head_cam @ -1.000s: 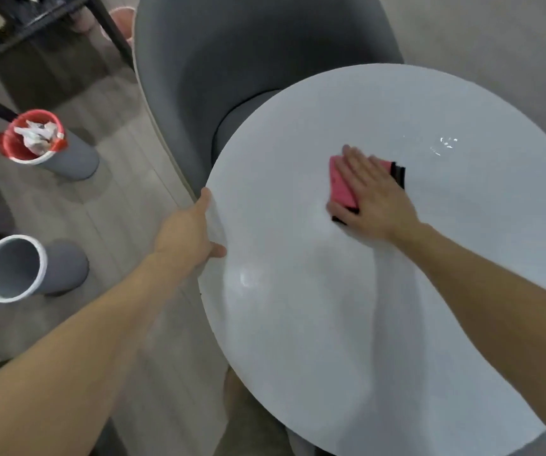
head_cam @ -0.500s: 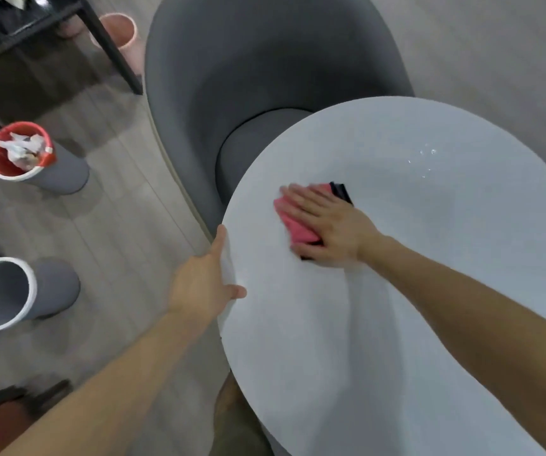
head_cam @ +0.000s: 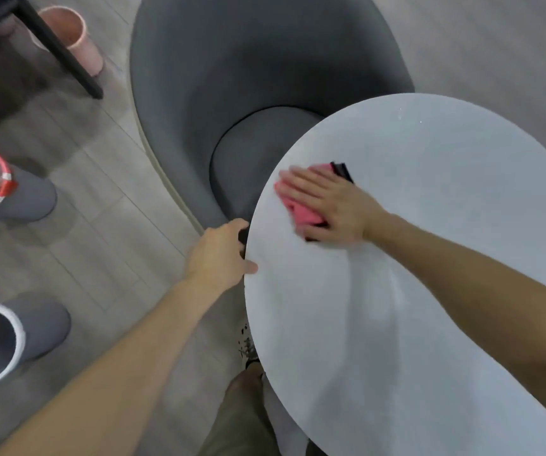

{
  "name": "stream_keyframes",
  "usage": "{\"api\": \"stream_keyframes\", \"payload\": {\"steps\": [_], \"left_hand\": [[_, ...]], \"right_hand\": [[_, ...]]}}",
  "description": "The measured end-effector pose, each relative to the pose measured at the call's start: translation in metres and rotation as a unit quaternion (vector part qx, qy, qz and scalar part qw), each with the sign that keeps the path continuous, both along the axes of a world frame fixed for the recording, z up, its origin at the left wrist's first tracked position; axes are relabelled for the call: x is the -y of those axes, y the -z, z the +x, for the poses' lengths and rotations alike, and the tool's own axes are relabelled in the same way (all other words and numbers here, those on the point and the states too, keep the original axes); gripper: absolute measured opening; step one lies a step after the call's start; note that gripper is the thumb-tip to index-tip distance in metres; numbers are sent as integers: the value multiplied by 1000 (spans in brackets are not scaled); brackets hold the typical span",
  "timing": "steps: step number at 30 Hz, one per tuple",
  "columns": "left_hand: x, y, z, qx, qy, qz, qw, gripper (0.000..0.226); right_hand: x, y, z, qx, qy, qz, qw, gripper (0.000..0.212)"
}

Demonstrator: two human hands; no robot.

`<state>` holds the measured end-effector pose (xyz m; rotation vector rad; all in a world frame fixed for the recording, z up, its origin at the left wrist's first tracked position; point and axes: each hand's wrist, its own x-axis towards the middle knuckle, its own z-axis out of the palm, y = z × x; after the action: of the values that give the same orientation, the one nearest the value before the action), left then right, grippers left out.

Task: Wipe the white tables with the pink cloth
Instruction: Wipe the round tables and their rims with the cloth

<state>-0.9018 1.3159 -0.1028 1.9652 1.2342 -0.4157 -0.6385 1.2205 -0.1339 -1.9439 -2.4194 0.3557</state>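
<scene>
One pink cloth [head_cam: 301, 210], folded, on the white table [head_cam: 429, 291] near its far-left edge. The right hand [head_cam: 327, 205] lies flat on it, fingers straight, pressing. The left hand [head_cam: 219, 255] grips the table's left rim, thumb on top. One grey chair [head_cam: 248, 77], far side.

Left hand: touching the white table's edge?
Touching. Head view: the left hand grips the white table at its rim, thumb on top, fingers curled over the edge.
</scene>
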Motion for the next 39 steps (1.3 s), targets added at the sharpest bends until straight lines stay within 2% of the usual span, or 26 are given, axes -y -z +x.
{"api": "stream_keyframes", "payload": {"steps": [1,3,5,6,7,9,11,12,14,15,17,18,19,20,22,23,25,26,27,29,31,33,34,35,37,39], "left_hand": [[-9,2,6,-6,12,-16,1000,65],[-21,5,11,-30,37,-30,998,50],[-25,8,11,-47,56,-48,996,43],[-25,8,11,-49,61,-57,995,42],[-25,6,11,-50,63,-59,995,42],[-27,2,12,-51,73,-60,994,40],[-28,0,13,-50,83,-75,992,36],[-27,0,12,-47,81,-84,992,34],[-24,3,8,-34,55,-90,994,31],[-22,5,6,-29,40,-86,995,29],[-18,7,3,-26,24,-77,996,28],[-16,8,2,-25,21,-74,997,28],[-15,8,0,-26,20,-72,997,29],[-14,7,0,-29,23,-69,997,29],[-15,1,2,-45,36,-58,997,32],[-15,-2,5,-56,46,-45,996,35],[-16,-8,13,-91,86,3,992,45],[-17,-11,17,-108,107,30,988,49],[-17,-14,21,-122,126,53,983,52],[-16,-15,28,-149,160,79,973,56],[-16,-14,35,-182,191,103,959,64],[-13,-19,40,-224,230,133,938,69],[-12,-22,42,-237,245,141,929,69],[-11,-25,44,-247,255,142,924,69],[-9,-33,51,-276,274,139,911,70],[-13,-40,65,-293,273,150,904,74]], "right_hand": [[-13,1,23,13,110,12,994,81],[-40,5,49,37,332,23,942,82],[-57,10,23,31,433,34,900,81],[-57,10,-3,24,414,47,909,81],[-50,8,-32,16,343,50,938,79],[-22,3,-73,-2,113,35,993,77],[-5,-2,-64,-9,-52,13,999,79],[-8,-1,-41,-8,-68,15,998,80],[-28,3,12,8,67,24,997,79],[-39,4,36,16,191,38,981,78],[-60,6,58,37,396,44,917,78],[-69,8,48,36,445,43,894,79],[-73,9,27,33,449,48,892,80],[-69,9,-2,24,408,54,911,80],[-44,8,-58,2,198,54,979,75],[-28,7,-76,-8,86,43,995,74],[-8,3,-63,-11,-54,28,998,75],[-6,3,-39,-5,-56,26,998,76],[-6,4,-9,5,-4,17,1000,77],[-6,4,52,20,208,18,978,78],[-11,8,86,34,419,15,907,80],[-34,14,66,36,510,29,859,82],[-49,16,44,32,493,41,869,82],[-61,14,21,23,425,49,904,81],[-70,15,-11,11,198,59,978,74],[-60,14,3,11,50,58,997,73]]}}
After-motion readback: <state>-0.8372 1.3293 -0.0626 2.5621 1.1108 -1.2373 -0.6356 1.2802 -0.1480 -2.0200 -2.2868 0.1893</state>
